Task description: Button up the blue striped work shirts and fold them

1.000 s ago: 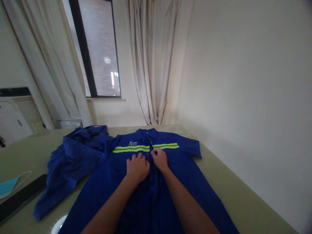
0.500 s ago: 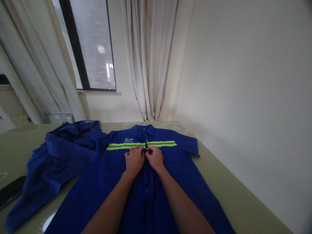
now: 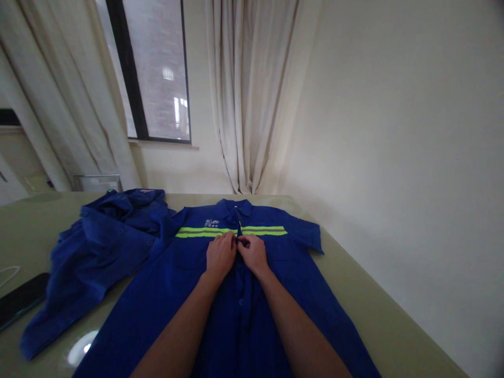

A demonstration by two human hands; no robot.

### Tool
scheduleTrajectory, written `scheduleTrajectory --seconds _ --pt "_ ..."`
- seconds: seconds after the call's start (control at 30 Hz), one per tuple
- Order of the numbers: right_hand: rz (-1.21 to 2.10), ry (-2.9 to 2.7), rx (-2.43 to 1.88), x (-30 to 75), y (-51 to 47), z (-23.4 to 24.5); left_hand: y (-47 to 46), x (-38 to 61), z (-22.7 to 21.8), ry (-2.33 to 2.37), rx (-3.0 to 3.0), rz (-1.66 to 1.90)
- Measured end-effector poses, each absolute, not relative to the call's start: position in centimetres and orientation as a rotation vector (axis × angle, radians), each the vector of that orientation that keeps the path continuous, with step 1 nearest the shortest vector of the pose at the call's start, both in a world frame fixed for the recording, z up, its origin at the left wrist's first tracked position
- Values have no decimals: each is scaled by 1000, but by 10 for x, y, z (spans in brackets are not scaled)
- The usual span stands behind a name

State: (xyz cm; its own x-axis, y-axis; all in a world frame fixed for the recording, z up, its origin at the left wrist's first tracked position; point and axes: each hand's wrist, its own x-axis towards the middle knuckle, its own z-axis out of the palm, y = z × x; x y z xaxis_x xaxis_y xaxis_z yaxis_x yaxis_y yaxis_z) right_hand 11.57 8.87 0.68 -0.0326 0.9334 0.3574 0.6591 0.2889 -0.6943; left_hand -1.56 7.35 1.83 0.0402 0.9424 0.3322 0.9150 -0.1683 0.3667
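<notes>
A blue short-sleeved work shirt (image 3: 291,283) lies front up on the table, its collar at the far end and a yellow-green reflective stripe across the chest. Just below that stripe, at the front opening, my left hand (image 3: 221,253) pinches the shirt's edge with bent fingers. My right hand (image 3: 252,252) meets it from the other side, thumb and fingers closed on the opposite edge of the placket. The fingertips nearly touch, and they hide whatever small part lies between them. Below the hands the placket runs down between my forearms.
A crumpled blue garment (image 3: 98,247) lies to the left, touching the shirt's sleeve. Further left are a dark phone (image 3: 23,299) and a white cable (image 3: 10,274). The greenish table (image 3: 354,278) borders a wall (image 3: 405,157) on the right; a curtain (image 3: 252,105) hangs behind.
The view has shifted slightly, so the scene sits a little further right. Both hands stay pinched at the same spot on the placket, with only small finger movement.
</notes>
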Motion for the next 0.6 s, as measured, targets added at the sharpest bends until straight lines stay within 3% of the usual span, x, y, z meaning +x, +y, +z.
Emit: scheduleTrajectory --seconds 0.37,0.6 --pt "815 -1607 -1262 124 103 -2 81 -22 11 1760 2071 998" --pt "519 -1742 -1339 121 96 3 88 -26 6 1664 1912 1122"
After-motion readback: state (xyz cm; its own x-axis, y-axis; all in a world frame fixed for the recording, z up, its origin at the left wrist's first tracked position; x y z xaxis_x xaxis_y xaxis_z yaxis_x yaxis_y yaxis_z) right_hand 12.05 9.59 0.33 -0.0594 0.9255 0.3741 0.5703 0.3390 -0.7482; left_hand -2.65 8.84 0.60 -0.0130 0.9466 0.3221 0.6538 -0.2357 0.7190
